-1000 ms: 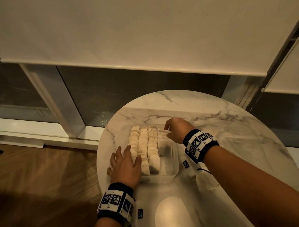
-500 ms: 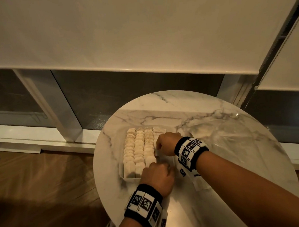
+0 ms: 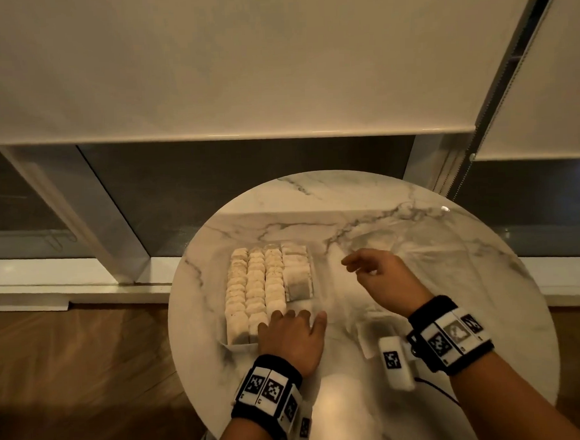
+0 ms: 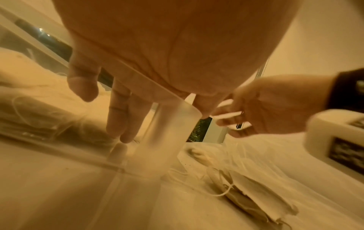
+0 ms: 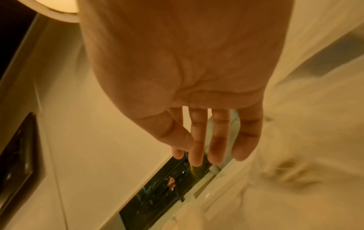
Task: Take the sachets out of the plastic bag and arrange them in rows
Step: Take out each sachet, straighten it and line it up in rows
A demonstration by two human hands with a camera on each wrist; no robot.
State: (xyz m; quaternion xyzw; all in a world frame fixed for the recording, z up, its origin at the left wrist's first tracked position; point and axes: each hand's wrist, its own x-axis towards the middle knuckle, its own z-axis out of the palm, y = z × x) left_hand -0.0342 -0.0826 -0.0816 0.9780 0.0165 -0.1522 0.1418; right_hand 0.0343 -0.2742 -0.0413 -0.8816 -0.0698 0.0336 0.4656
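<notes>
Left hand (image 3: pixel 292 341) lies palm down on the near rim of the clear tray (image 3: pixel 313 278), fingers straight and spread, grip wide, holding nothing. Left wrist view: fingertips (image 4: pixel 123 124) reach down inside the tray's frosted wall (image 4: pixel 167 137).

Just ahead of and to the left of that hand: sachets (image 3: pixel 255 288) packed upright in three full rows, with a shorter fourth row at the tray's far right.

Right hand (image 3: pixel 382 279) hovers above the marble tabletop (image 3: pixel 450 279), right of the tray and apart from it. Right wrist view: fingers (image 5: pixel 216 140) hang straight and loose, grip wide, nothing in it.

Plastic bag (image 3: pixel 399 245) lies crumpled just beyond the right fingertips; contents too pale to make out in the head view.

Left wrist view: a few loose sachets (image 4: pixel 254 196) lie flat on plastic film, to the right of the left hand.
</notes>
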